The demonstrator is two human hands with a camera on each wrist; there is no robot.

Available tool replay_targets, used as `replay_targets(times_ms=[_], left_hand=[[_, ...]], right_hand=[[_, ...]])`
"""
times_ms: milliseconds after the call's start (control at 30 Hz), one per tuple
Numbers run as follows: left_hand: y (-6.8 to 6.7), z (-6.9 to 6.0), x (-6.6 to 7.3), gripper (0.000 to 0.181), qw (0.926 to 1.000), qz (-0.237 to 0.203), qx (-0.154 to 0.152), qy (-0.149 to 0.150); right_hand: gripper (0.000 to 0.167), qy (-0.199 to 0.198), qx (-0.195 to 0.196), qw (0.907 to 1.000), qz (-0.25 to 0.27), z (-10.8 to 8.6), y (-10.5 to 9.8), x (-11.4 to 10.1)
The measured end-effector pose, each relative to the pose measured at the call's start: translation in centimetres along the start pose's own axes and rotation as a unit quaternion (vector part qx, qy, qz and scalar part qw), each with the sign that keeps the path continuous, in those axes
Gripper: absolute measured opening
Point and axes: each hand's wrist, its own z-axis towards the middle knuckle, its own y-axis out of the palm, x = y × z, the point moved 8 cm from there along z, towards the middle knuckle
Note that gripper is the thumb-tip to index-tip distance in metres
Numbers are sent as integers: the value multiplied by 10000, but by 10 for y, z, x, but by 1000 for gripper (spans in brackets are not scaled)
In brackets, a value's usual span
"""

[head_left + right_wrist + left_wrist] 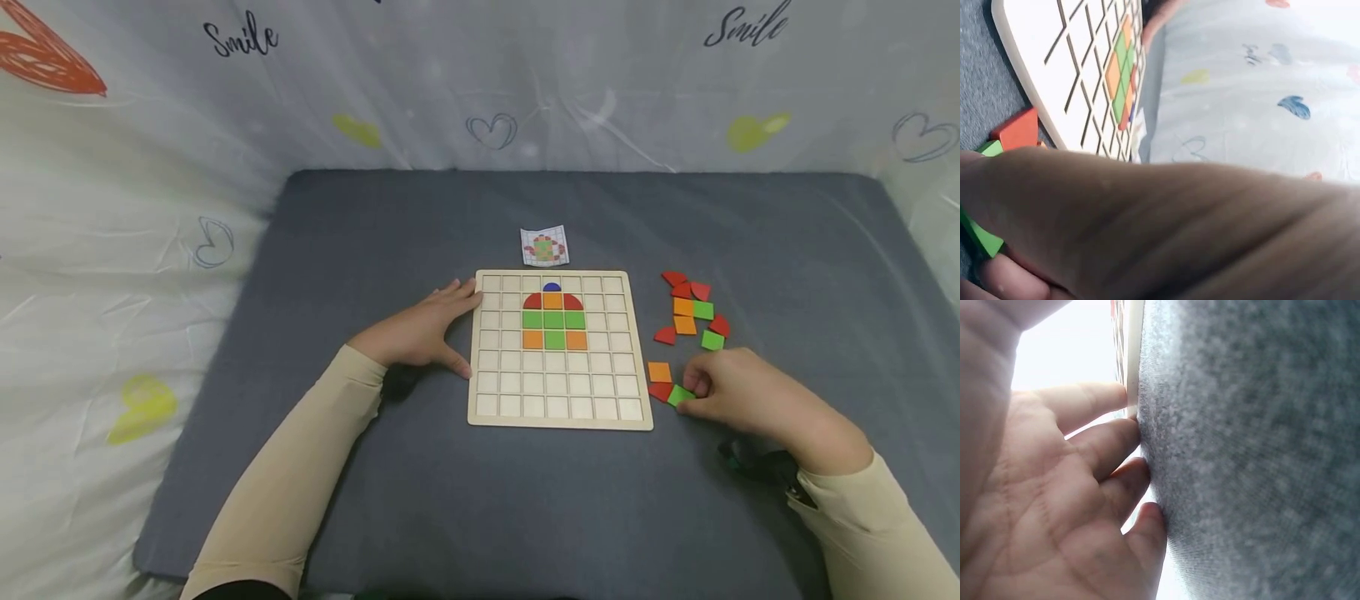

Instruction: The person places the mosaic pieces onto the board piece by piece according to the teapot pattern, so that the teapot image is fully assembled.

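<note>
A pale wooden grid board [562, 424] lies flat on the grey cloth. Blue, red, orange and green tiles [552, 319] fill some of its upper cells. My left hand [426, 327] rests at the board's left edge, fingers and thumb spread and touching the rim. To the board's right, my right hand [750, 396] pinches a green square tile [680, 395] between thumb and fingers, low over the table. Beside that tile lie a red tile [660, 391] and an orange square [659, 372]. In the right wrist view, the thumb partly hides the green tile [984, 237].
More loose red, orange and green tiles [683, 307] lie scattered right of the board, beyond my right hand. A small printed card [545, 247] with a coloured tile pattern sits just past the board's far edge. Patterned white fabric [420, 83] hangs behind the table.
</note>
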Motion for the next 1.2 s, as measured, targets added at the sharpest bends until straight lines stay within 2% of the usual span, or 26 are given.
replay_targets(times_ms=[200,600,800,1200], left_hand=[[0,-1,0,126,10000,-27,21,35],[-1,0,0,126,10000,-7,-12,38],[-1,-1,2,126,10000,-26,-17,51],[-1,-1,2,125,10000,2,1,39]], right_hand=[[23,-66,185,9998,12,-2,0,-4],[17,-150,127,9998,-30,1,-16,-10],[19,-307,284,9991,-21,9,-27,-28],[16,-818,283,9962,-121,36,-25,-72]])
